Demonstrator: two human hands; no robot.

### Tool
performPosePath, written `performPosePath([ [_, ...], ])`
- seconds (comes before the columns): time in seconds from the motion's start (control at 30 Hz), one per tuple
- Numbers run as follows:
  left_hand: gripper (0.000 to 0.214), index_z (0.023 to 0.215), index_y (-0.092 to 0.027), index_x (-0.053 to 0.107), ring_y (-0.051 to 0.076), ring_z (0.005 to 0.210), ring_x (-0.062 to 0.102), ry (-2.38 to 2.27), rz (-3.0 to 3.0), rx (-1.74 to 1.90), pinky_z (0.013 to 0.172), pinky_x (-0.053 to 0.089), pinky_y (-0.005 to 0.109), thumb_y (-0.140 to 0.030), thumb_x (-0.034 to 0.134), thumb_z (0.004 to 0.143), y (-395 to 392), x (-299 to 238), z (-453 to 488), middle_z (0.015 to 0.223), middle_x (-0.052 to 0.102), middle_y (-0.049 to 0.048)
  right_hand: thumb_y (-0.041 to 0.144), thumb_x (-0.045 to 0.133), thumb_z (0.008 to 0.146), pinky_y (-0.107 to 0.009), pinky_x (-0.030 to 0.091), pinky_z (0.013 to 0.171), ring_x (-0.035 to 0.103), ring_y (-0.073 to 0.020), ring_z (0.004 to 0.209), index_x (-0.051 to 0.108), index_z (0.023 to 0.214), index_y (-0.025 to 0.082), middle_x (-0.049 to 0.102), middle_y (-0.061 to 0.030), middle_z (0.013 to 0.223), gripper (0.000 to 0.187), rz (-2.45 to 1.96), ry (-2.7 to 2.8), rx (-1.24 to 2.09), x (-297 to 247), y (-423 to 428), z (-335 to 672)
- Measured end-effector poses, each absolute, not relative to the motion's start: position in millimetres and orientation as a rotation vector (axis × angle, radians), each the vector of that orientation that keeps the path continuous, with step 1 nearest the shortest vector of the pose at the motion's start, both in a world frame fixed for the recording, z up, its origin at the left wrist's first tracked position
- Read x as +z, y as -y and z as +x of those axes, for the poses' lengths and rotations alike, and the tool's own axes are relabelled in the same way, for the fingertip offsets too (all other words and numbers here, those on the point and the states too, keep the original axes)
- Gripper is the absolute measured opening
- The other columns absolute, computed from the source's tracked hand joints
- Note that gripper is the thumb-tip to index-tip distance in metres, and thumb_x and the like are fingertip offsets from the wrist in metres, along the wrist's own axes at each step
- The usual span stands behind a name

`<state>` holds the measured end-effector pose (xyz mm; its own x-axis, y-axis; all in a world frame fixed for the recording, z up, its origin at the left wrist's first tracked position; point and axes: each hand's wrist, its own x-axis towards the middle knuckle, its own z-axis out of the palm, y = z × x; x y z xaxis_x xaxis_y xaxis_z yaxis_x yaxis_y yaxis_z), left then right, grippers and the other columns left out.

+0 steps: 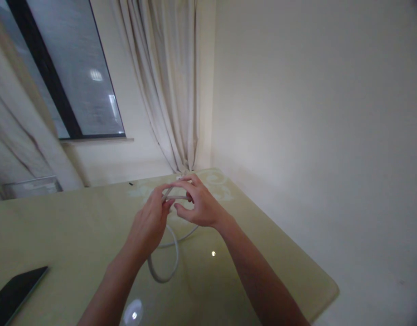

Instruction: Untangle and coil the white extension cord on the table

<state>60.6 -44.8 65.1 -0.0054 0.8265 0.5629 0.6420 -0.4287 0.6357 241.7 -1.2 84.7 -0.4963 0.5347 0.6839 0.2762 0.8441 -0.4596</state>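
Observation:
A white cable [177, 258] hangs in a loose loop below my hands, over the table. A short stretch of it runs sideways between them, and another slants up beside my left fingers. My left hand [152, 217] pinches the cable between thumb and fingers. Close by on the right, my right hand [203, 206] has its fingers curled round the cable, while its thumb stands a little apart below. The fingertips of both hands nearly meet at the top. Part of the cable behind the hands is hidden, and I cannot make out its ends.
The glossy yellow-green table [256, 253] reaches to a plain wall [313, 113] on the right. A dark flat device [16, 294] lies at the lower left. A small black object [131, 184] is near the back edge. Curtains [167, 81] hang beside a window [79, 68] behind.

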Motion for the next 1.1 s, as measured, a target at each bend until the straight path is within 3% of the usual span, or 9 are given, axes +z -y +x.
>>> performPosePath([
  [0.07,0.029,0.121,-0.027,0.067,0.028,0.09,0.066,-1.533,2.083,1.415,0.084,0.049,0.037,-0.038,0.055,0.096,46,67,57,0.105,0.07,0.0086,0.013,0.068,0.081,-0.037,0.051,0.102,0.059,-0.0229,0.119,0.056,0.141,0.021,0.047,-0.014,0.143,0.062,-0.59,2.199,0.252,83,-1,242],
  [0.17,0.027,0.117,-0.027,0.068,0.027,0.083,0.066,-1.551,2.061,1.423,0.077,0.047,0.034,-0.039,0.06,0.094,47,69,56,0.102,0.071,0.0073,0.002,0.056,0.086,-0.044,0.043,0.111,0.05,-0.0266,0.132,0.061,0.13,0.02,0.05,-0.014,0.146,0.048,-0.697,2.219,0.02,79,-5,237],
  [0.27,0.03,0.118,-0.027,0.069,0.025,0.076,0.066,-1.509,1.992,1.437,0.074,0.046,0.032,-0.04,0.067,0.091,48,71,58,0.098,0.073,0.0054,0.001,0.051,0.093,-0.041,0.044,0.103,0.057,-0.0254,0.117,0.065,0.115,0.022,0.067,-0.0097,0.122,0.034,-0.776,2.233,-0.019,76,-10,235],
  [0.4,0.018,0.098,-0.027,0.076,0.026,0.087,0.065,-1.39,2.149,1.44,0.082,0.048,0.032,-0.041,0.067,0.091,50,80,55,0.097,0.073,0.0067,0.007,0.059,0.094,-0.034,0.046,0.094,0.061,-0.0224,0.103,0.065,0.102,0.021,0.069,-0.0058,0.102,0.017,-0.658,2.276,0.095,78,-17,242],
  [0.57,0.022,0.093,-0.026,0.079,0.027,0.088,0.067,-1.321,2.019,1.522,0.085,0.052,0.034,-0.045,0.077,0.083,52,88,46,0.093,0.076,0.0071,0.019,0.068,0.095,-0.036,0.049,0.103,0.059,-0.022,0.118,0.064,0.117,0.02,0.066,-0.0099,0.123,0.022,-0.404,2.307,0.135,86,-13,251],
  [0.73,0.038,0.108,-0.023,0.077,0.026,0.098,0.073,-1.067,1.469,1.558,0.091,0.058,0.036,-0.037,0.087,0.074,54,84,49,0.105,0.078,0.0079,0.029,0.059,0.103,-0.035,0.052,0.105,0.062,-0.0187,0.119,0.07,0.126,0.032,0.06,-0.0047,0.143,0.026,-0.324,2.238,0.105,92,6,252],
  [0.87,0.037,0.112,-0.018,0.077,0.028,0.107,0.073,-0.721,1.056,1.597,0.096,0.06,0.038,-0.026,0.081,0.076,56,90,59,0.113,0.078,0.0112,0.03,0.064,0.101,-0.037,0.055,0.105,0.063,-0.0192,0.122,0.071,0.132,0.037,0.063,-0.0029,0.144,0.032,-0.306,2.131,0.101,89,8,253],
  [1.0,0.017,0.101,-0.012,0.078,0.019,0.089,0.077,-0.685,0.763,1.64,0.084,0.065,0.029,-0.012,0.068,0.086,55,100,64,0.104,0.079,0.0107,0.027,0.074,0.094,-0.037,0.054,0.103,0.065,-0.0194,0.115,0.075,0.126,0.032,0.073,-0.0054,0.131,0.033,-0.226,2.057,-0.103,85,-1,251],
  [1.1,0.025,0.105,-0.012,0.077,0.017,0.088,0.078,-0.751,0.604,1.636,0.077,0.067,0.025,-0.003,0.057,0.093,52,103,61,0.111,0.079,0.0104,0.031,0.077,0.092,-0.034,0.054,0.099,0.066,-0.0179,0.109,0.079,0.115,0.029,0.076,-0.0043,0.125,0.024,-0.195,2.023,-0.258,86,1,250],
])
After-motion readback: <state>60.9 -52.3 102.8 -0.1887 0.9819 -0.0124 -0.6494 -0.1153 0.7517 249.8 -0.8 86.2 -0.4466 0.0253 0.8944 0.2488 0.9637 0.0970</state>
